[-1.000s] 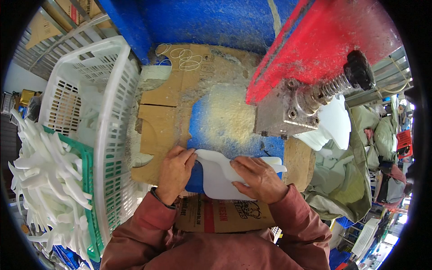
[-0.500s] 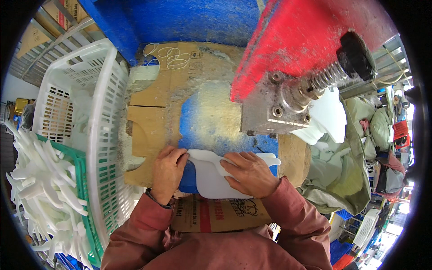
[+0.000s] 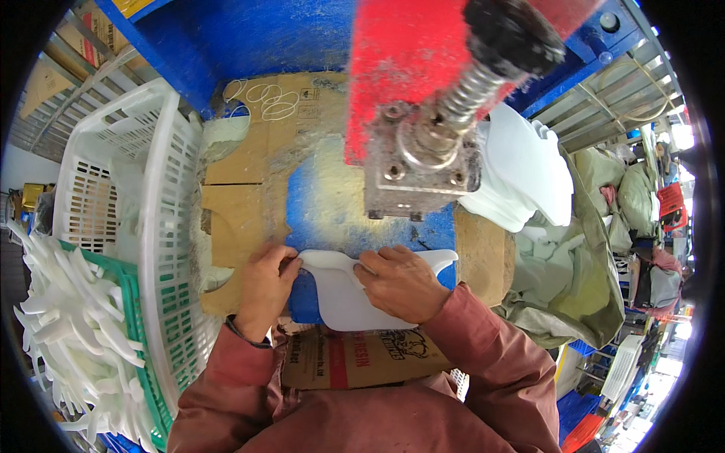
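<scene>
At 9 o'clock, a white slotted basket [image 3: 155, 211]; at 1 o'clock, a red machine arm [image 3: 396, 64]; centrally, a blue pad [image 3: 305, 300]. On its 6 o'clock part, a white curved sheet [image 3: 349, 308], pinched at its 10 o'clock tip by the left hand [image 3: 266, 287], gripped near 12 o'clock by the right hand [image 3: 404, 283].

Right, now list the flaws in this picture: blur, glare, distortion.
In the head view, the red arm and black knob look blurred, while the left hand and right hand are clearer; in the head view, glare washes out parts of the far right edge; also in the head view, the white basket bends with the fisheye.
</scene>
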Tool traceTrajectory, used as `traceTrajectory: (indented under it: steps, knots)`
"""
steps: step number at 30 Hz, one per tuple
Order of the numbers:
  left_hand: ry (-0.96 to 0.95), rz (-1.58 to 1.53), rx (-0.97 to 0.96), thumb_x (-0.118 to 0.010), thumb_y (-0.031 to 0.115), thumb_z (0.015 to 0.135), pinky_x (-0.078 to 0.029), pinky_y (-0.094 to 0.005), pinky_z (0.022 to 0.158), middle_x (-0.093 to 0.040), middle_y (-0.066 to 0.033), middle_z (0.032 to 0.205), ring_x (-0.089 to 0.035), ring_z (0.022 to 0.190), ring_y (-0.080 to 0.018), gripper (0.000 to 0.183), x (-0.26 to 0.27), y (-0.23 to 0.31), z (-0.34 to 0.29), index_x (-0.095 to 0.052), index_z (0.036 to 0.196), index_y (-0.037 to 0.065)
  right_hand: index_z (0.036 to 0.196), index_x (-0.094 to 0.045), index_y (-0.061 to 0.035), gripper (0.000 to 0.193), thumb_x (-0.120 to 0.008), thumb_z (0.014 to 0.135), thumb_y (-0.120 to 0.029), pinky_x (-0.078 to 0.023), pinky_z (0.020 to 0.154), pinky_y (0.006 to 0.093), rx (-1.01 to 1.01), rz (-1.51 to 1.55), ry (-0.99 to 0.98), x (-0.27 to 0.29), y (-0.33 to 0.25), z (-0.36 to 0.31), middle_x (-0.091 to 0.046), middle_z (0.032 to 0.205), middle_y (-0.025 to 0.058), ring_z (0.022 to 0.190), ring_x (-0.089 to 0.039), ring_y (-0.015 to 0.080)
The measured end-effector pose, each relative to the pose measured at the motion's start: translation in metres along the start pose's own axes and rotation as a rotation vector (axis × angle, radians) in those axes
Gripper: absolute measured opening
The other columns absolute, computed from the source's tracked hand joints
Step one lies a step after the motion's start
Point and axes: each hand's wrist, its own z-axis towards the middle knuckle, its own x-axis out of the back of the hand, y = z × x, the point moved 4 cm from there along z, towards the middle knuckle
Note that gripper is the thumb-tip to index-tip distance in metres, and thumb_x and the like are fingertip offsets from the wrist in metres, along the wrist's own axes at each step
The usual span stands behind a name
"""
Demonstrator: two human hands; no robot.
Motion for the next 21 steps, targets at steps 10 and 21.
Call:
traceTrajectory:
  steps: [10,21]
  knots:
    - [-0.316,0.223,-0.275,-0.074,0.008,0.091,-0.057,-0.0454,0.077,-0.07,-0.015,0.102,-0.07,0.092,-0.0358,0.031,-0.039,0.072,0.008,-0.069,0.122,0.006,0.107,-0.074,-0.0053,0.025,-0.069,0.085,-0.017,-0.052,0.087,0.0382,-0.018,-0.033,-0.02,0.003,-0.001,-0.001,-0.063,0.103,0.0076,0.095,-0.065,0.0251]
    - [-0.221,0.18,-0.306,-0.072,0.01,0.09,-0.056,-0.0437,0.076,-0.064,-0.0098,0.092,-0.068,0.085,-0.0337,0.018,-0.05,0.062,-0.001,-0.077,0.108,0.006,0.118,-0.073,-0.0008,0.025,-0.074,0.093,-0.005,-0.057,0.072,0.0376,-0.548,0.61,0.312,0.033,0.034,-0.094,-0.07,0.096,0.0125,0.081,-0.07,0.0288]
